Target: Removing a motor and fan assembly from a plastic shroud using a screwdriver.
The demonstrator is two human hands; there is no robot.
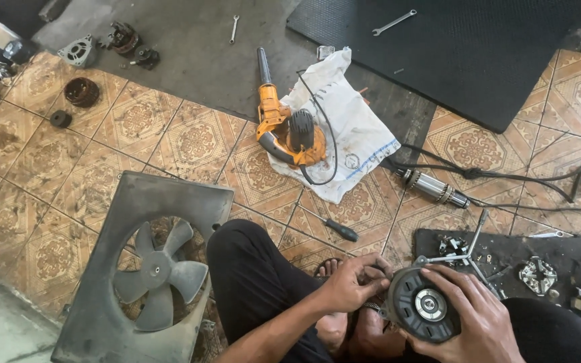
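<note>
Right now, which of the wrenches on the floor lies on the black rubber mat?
The long wrench at the top lies on the black mat. The smaller wrench left of it lies on bare grey concrete.

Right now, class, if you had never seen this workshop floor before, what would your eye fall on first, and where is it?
First, the orange electric blower lying on a white cloth in the middle of the patterned tile floor. Next, the grey radiator fan in its shroud at lower left. At the bottom, the right hand cups a round black motor while the left hand fingers its edge.
</note>
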